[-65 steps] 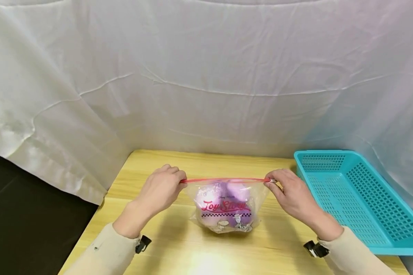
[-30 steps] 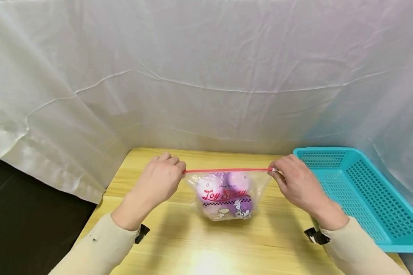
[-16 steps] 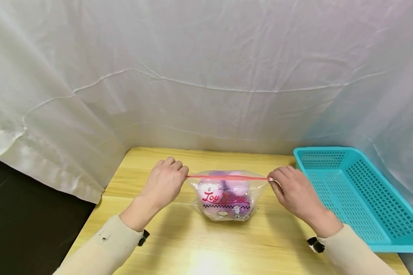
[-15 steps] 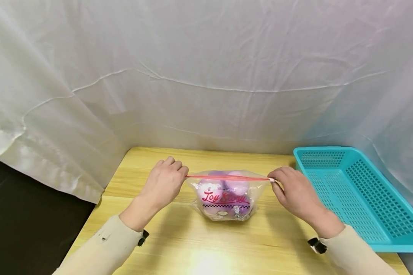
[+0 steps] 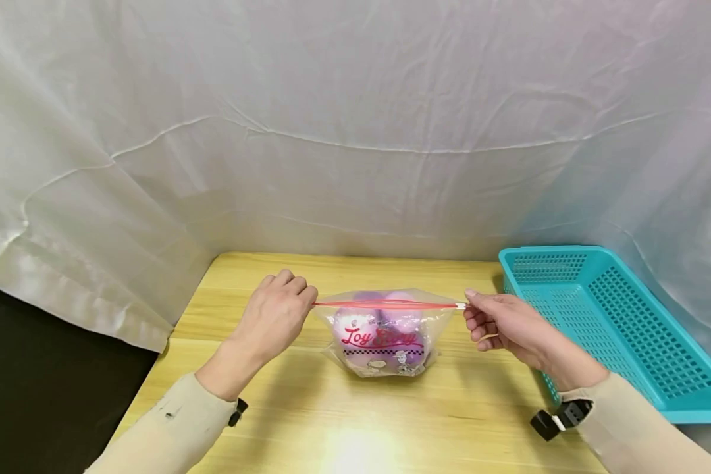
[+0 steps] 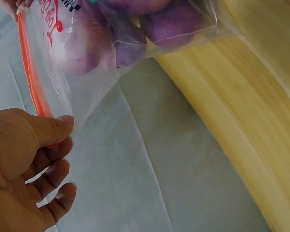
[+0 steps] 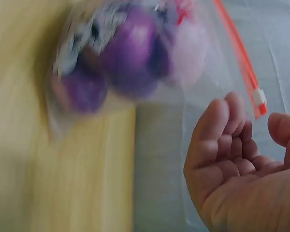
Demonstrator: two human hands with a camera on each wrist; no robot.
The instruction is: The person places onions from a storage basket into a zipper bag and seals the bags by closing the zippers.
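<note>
A clear zip bag [image 5: 385,339] printed with red "Toy Story" lettering stands over the table, bulging with several round purple and pale pink things [image 7: 133,53]. Along its top runs a red zip strip [image 5: 391,305], stretched out to the left. My left hand [image 5: 275,313] pinches the strip's left end between thumb and forefinger, as the left wrist view shows. At the other end sits a white slider [image 7: 259,98]. My right hand [image 5: 512,326] is right beside it, thumb and fingers apart, with the strip's end free between them in the right wrist view.
On the right, a turquoise plastic basket [image 5: 622,368] with slotted walls stands near my right forearm. The wooden table [image 5: 343,411] ends at a pale cloth [image 5: 355,164] behind and at the left. A dark area [image 5: 41,382] lies beyond the left edge.
The right hand has let go of the slider end and turned, its fingers now off the bag. The bag was lifted and came down again; the left hand keeps its pinch.
</note>
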